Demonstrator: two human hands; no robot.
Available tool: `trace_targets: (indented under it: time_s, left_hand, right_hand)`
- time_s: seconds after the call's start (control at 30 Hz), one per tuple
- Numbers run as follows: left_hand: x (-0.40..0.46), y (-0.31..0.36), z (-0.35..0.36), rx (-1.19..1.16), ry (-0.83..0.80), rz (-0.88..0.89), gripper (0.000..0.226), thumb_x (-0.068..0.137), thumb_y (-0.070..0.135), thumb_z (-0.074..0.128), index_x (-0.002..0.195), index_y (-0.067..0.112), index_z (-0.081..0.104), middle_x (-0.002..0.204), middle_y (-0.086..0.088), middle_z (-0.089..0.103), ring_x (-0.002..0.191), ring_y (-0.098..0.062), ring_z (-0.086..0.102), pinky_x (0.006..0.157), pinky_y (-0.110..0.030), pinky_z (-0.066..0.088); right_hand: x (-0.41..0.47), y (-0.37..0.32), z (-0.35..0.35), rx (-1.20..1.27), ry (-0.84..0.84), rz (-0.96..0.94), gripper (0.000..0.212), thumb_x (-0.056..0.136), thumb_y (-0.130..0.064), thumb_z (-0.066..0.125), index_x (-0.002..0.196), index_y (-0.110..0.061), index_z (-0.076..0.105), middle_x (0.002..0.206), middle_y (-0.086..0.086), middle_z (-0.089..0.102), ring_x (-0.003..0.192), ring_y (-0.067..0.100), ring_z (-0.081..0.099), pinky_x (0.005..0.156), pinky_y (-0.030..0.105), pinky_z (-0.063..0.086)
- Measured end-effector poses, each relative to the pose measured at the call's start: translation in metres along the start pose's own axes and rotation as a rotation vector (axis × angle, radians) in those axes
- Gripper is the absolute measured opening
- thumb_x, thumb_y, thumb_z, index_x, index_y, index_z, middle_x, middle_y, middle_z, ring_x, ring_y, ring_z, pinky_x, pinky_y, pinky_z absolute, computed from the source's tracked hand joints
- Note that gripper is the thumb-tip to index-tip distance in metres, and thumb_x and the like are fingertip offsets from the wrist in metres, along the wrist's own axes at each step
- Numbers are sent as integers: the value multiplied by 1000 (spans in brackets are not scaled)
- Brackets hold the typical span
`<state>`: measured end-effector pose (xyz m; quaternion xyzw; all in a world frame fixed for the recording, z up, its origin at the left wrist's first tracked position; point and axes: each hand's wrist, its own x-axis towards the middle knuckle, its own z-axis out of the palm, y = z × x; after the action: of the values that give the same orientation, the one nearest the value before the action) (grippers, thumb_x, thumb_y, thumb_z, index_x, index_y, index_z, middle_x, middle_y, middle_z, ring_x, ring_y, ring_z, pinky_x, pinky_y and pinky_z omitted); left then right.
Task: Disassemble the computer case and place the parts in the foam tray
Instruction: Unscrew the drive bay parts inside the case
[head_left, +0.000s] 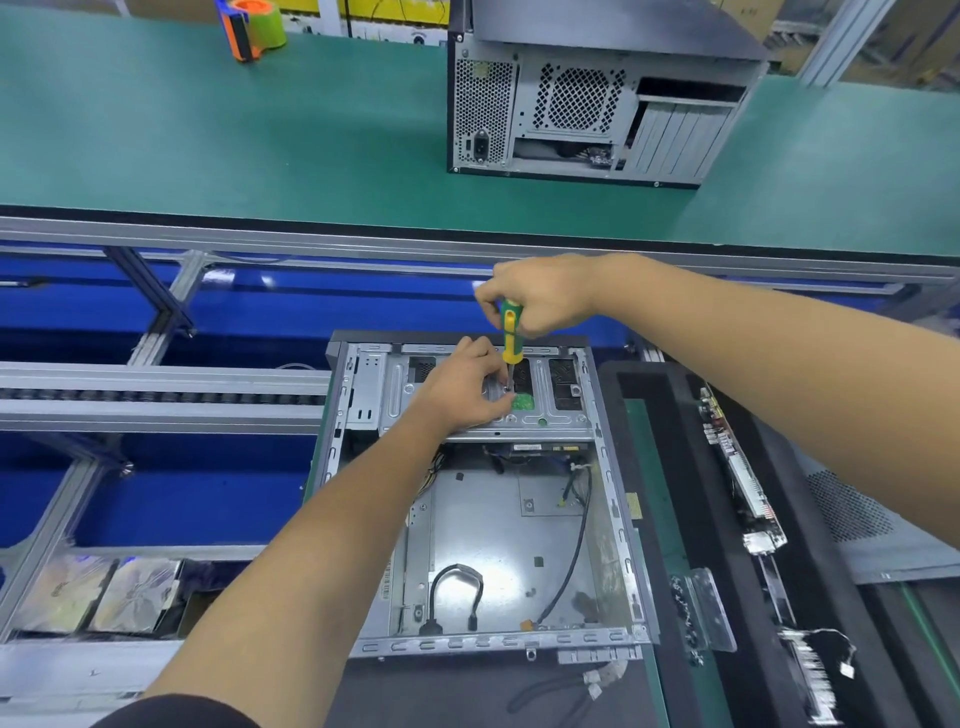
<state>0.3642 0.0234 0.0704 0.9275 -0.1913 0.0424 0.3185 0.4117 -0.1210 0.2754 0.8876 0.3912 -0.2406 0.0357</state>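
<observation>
Your way into open case (483, 499): lower bay floor open, loose cables (571, 545) cross it. Drive cage (483, 395) blocks far end. Foam tray (665, 467) walls right edge.

Open grey computer case (483, 519) flat on bench, near edge, side panel off; black foam tray (670, 447) just beside, holding removed boards, possibly cables.

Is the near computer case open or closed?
Open: the case has no side panel; its bare floor and cables show.
</observation>
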Motion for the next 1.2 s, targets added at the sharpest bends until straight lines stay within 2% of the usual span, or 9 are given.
trace_targets:
  time_s: [0.03, 0.07, 0.1, 0.17, 0.27, 0.47, 0.6, 0.8, 1.2]
  left_hand:
    - [0, 0, 0, -4, -4, -3, 21, 81, 45, 72, 89, 28, 62, 97, 10, 50, 92, -10, 37, 77, -42, 50]
    - [0, 2, -1, -12, -5, -7, 20, 81, 45, 71, 88, 30, 61, 97, 10, 52, 92, -10, 37, 76, -42, 50]
    - [-1, 3, -2, -22, -4, -10, 19, 81, 45, 71, 87, 31, 60, 97, 10, 52, 91, -10, 37, 76, -42, 50]
    - [-2, 3, -2, -30, 2, -5, 19, 82, 42, 72, 87, 27, 62, 97, 10, 53, 91, -11, 38, 76, -44, 50]
    - [-2, 3, -1, -29, 11, 9, 22, 82, 37, 75, 90, 19, 65, 97, 5, 57, 91, -15, 39, 75, -45, 49]
    - [-4, 6, -3, -35, 40, 27, 21, 81, 38, 73, 89, 22, 62, 91, 9, 52, 89, -15, 40, 76, -46, 49]
    - [-4, 6, -4, -47, 34, 28, 19, 82, 38, 72, 88, 22, 65, 93, 6, 56, 89, -17, 43, 78, -46, 50]
    - [-5, 5, -1, -33, 38, -10, 16, 83, 37, 75, 89, 25, 68, 94, 12, 55, 92, -12, 44, 76, -44, 52]
    - [-2, 7, -5, -35, 7, -69, 8, 80, 34, 76, 85, 30, 72, 93, 10, 60, 93, -16, 50, 81, -42, 51]
  right_hand:
    - [0, 0, -1, -60, -6, 49, 7, 87, -26, 59, 93, -27, 56, 88, -1, 62, 77, 21, 56, 59, 40, 38]
    - [2, 1, -2, -124, -5, 87, 8, 91, -38, 55, 91, -30, 54, 82, -5, 61, 73, 17, 54, 58, 37, 33]
    - [2, -1, -3, -159, 6, 90, 13, 94, -42, 50, 90, -30, 54, 78, -7, 59, 71, 16, 52, 58, 35, 30]
    - [4, -1, -2, -141, 18, 39, 9, 91, -27, 52, 88, -30, 59, 80, -9, 55, 69, 12, 50, 57, 33, 29]
    - [1, -1, 3, -135, 58, -19, 28, 80, -10, 53, 83, -32, 70, 91, -11, 47, 73, 6, 50, 55, 30, 32]
    - [-3, 8, 4, -117, 111, -16, 33, 77, -8, 51, 81, -36, 70, 90, -11, 45, 74, 5, 49, 54, 29, 26]
    - [-7, 11, 2, -76, 161, -7, 35, 74, -6, 49, 80, -34, 70, 91, -11, 48, 80, 5, 50, 56, 29, 28]
    - [-10, 15, 2, -33, 159, 16, 35, 75, -4, 50, 80, -32, 70, 92, -10, 49, 80, 3, 50, 58, 31, 33]
    - [-33, 20, 20, -22, 127, 84, 36, 73, -5, 47, 77, -34, 69, 95, -12, 51, 82, 8, 54, 57, 30, 31]
